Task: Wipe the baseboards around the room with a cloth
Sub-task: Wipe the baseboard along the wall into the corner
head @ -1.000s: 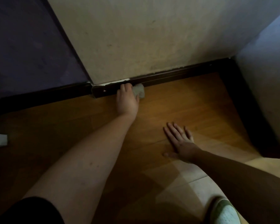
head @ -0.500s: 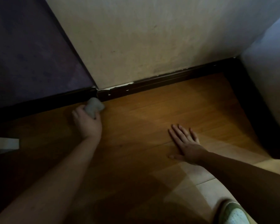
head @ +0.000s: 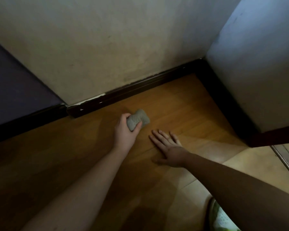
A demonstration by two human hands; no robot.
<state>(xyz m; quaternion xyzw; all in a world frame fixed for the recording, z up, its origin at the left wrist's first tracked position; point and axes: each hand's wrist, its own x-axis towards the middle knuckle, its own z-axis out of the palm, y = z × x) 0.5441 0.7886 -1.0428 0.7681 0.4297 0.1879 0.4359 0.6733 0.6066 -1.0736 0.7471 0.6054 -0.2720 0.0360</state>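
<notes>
Near the baseboard [head: 140,87], at its six o'clock, left hand [head: 126,132] fingers grip the cloth [head: 138,120], off the floor; soft, light, best bunched mid-wad. Right hand [head: 169,148] lies flat, spread.

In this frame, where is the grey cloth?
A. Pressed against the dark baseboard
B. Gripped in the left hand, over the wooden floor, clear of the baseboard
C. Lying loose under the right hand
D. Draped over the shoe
B: the left hand grips the bunched grey cloth over the wooden floor, apart from the dark baseboard.

Bare floor [head: 182,104] lies open before the baseboard [head: 140,87].
</notes>
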